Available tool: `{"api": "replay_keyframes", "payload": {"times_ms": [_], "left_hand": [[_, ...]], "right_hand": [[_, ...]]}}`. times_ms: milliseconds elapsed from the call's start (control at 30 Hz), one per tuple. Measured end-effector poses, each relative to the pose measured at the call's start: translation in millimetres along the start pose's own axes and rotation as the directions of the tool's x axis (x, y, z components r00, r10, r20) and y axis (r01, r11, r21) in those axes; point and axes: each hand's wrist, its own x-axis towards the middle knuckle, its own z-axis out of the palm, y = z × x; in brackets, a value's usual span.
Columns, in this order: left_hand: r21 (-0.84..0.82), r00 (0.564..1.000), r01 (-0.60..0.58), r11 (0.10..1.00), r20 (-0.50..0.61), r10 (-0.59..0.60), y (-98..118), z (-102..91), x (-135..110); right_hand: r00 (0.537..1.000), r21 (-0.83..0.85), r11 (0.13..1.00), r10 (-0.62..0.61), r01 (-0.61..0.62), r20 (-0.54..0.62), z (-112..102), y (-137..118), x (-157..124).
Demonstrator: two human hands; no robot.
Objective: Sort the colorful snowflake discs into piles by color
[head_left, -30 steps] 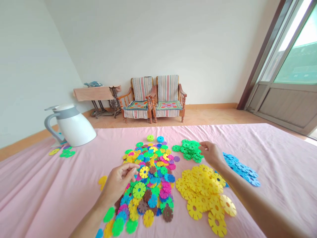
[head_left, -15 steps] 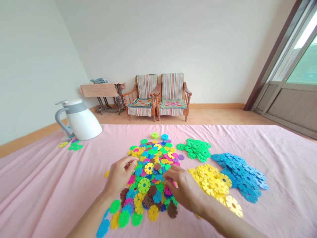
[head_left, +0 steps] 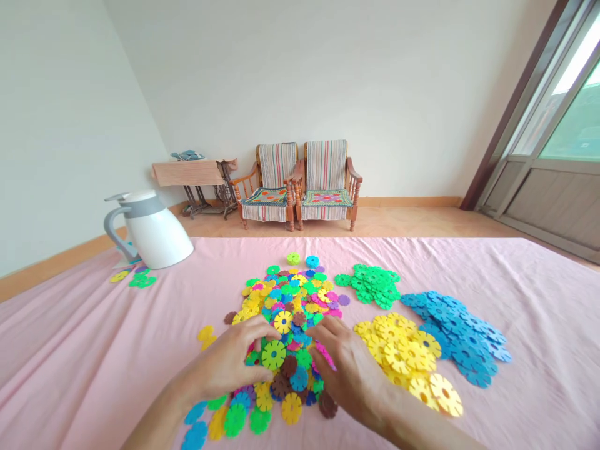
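Observation:
A mixed heap of plastic snowflake discs (head_left: 291,409) in many colours lies between my hands. My left hand (head_left: 237,353) reaches over the heap's left side, thumb and fingers apart beside a lime-green disc (head_left: 273,355). No disc shows in its grasp. Over the right side, my right hand (head_left: 349,365) is curled, with pink discs (head_left: 325,355) between its thumb and fingers; the fingers hide part of them. Single-colour piles sit to the right: green discs (head_left: 375,284), yellow discs (head_left: 405,350) and blue discs (head_left: 462,334).
A white jug (head_left: 166,234) with a grey handle stands at the left on the pink cloth (head_left: 94,350), near a few loose discs (head_left: 142,280). One lime and one blue stack (head_left: 312,261) sit behind the heap. Two wooden armchairs (head_left: 327,175) are beyond the table.
My left hand has come forward and right from the heap's left edge, its fingers spreading from a pinch. My right hand has shifted slightly nearer, pink still showing between its fingers.

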Motion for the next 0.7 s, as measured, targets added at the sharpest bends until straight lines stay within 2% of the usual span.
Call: {"api": "replay_keyframes", "payload": {"times_ms": [100, 233, 333, 500, 600, 700], "left_hand": [[0.006, 0.999, 0.013, 1.0, 0.045, -0.014, 6, 3.6, -1], [0.012, 0.998, 0.049, 0.999, 0.029, -0.05, 6, 10.7, 1], [0.002, 0.997, 0.068, 0.998, 0.035, -0.068, 5, 11.8, 2], [0.003, 0.997, 0.067, 0.998, 0.045, -0.067, 6, 10.1, 3], [0.017, 0.996, 0.084, 0.996, 0.023, -0.084, 8, 12.7, 3], [0.036, 0.997, 0.079, 0.996, -0.005, -0.079, 12, 14.3, 2]], "right_hand": [[0.999, 0.028, 0.999, 0.021, -0.02, -0.039, -17, 11, -18], [0.996, 0.018, 1.0, 0.019, -0.018, -0.081, -34, 21, -42], [0.987, -0.023, 1.0, -0.011, 0.008, -0.159, -41, 28, -57], [0.96, -0.038, 0.998, 0.03, -0.043, -0.279, -43, 43, -73], [0.951, -0.006, 0.997, 0.073, -0.078, -0.3, -40, 48, -76], [0.954, -0.012, 0.998, 0.058, -0.064, -0.293, -38, 48, -77]]}}
